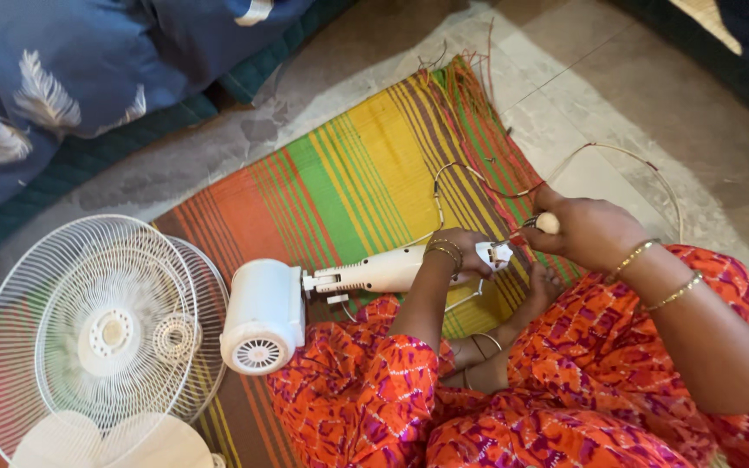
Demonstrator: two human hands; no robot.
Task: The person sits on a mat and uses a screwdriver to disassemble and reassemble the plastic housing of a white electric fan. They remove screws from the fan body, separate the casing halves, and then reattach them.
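Head view, looking down on a striped woven mat [348, 173] in orange, green and yellow, spread over a pale tiled floor [617, 104]. Across the mat, a white fan motor housing [262, 316] with vent slots at its round end, joined to a white fan neck [379, 271] lying on its side and reaching rightward, close against a lap in orange and purple printed fabric [374, 399]. Left hand [459, 253], bangles at the wrist, wrapped over the right end of the neck, fingers curled narrow around it, just beside a small white fitting [498, 254] at its tip. Right hand [587, 230], also bangled, closed around a screwdriver handle [548, 223], pale and rounded, only its butt showing past the thumb; the shaft pointing toward the white fitting, though actual contact too small to tell. Thin pale cord [643, 160] looping from the neck's end out over the mat edge and tiles and back behind the right hand. A bare foot [539, 286] tucked below the two hands, touching the mat. Left of the motor, two white wire fan guards [88, 329] stacked one over the other, and pale fan blades [114, 442] at the bottom edge. Upper left, blue bedding with a white feather print [54, 78] on a dark green mattress edge [106, 152].
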